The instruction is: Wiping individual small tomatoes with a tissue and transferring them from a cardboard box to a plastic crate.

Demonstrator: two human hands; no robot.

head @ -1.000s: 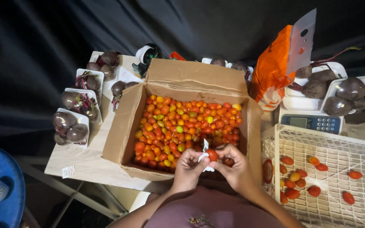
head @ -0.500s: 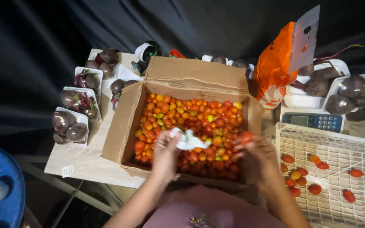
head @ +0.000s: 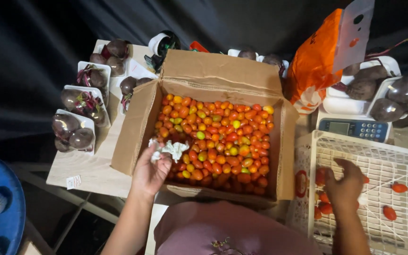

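The hands have parted: the left hand (head: 151, 171) now holds a crumpled white cloth (head: 168, 149) in curled fingers over the box (head: 140, 127) of tomatoes (head: 218, 141). The right hand (head: 344, 182) has carried the wiped tomato to the white crate (head: 378, 156), fingers loosely spread above the red ones there.

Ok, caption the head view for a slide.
Left hand holds a crumpled tissue over a box of tomatoes; right hand reaches into a white crate.

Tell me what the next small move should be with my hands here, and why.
Probably bring the right hand back from the white crate to the cardboard box for another tomato. That hand rests low among the few tomatoes in the crate, while the box is full of small tomatoes. The left hand waits at the box edge holding a crumpled white cloth, seemingly ready to wipe.
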